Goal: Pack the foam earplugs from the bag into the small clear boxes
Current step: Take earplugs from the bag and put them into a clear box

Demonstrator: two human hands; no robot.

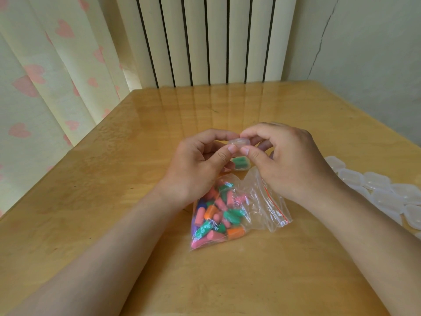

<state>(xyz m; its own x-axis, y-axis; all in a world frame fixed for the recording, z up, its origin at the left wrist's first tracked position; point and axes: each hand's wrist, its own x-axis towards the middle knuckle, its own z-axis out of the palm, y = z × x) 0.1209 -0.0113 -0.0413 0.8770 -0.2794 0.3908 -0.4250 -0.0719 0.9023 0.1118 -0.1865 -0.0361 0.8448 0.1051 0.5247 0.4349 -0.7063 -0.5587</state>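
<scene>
A small clear box (pixel 239 141) is held above the table between both hands. My left hand (pixel 200 160) pinches its left end with thumb and forefinger. My right hand (pixel 282 156) pinches its right end the same way. Whether the box has anything in it I cannot tell. Below the hands, a second clear box (pixel 240 163) with green earplugs inside lies on the table. A clear zip bag (pixel 257 201) with several pink, green, orange and blue foam earplugs (pixel 216 215) lies nearer to me, its mouth open towards the right.
Several small clear boxes (pixel 378 190) lie in a row along the right side of the wooden table (pixel 114 201). A curtain hangs at the left, and a radiator stands behind the table's far edge.
</scene>
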